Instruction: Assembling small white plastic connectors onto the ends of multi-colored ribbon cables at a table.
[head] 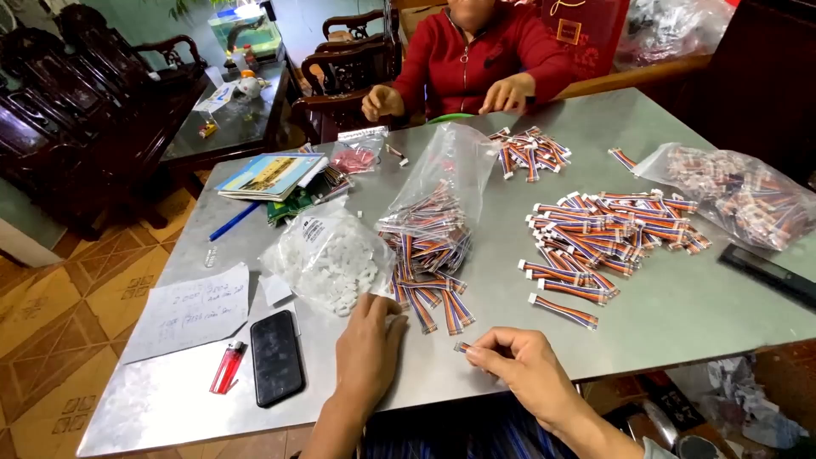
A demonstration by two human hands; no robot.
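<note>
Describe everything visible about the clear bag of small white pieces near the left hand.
The clear plastic bag is soft, crinkled and packed with many small white pieces, seemingly plastic. It lies slumped on its side on the grey table, its mouth toward the person's left hand, whose fingertips reach the spilled pieces at its opening. A printed label shows on top. A white paper scrap lies against its lower left edge.

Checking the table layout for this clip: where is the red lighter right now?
In the head view the red lighter lies near the table's front left corner, between the white handwritten note and the black phone, left of the left hand.
</note>
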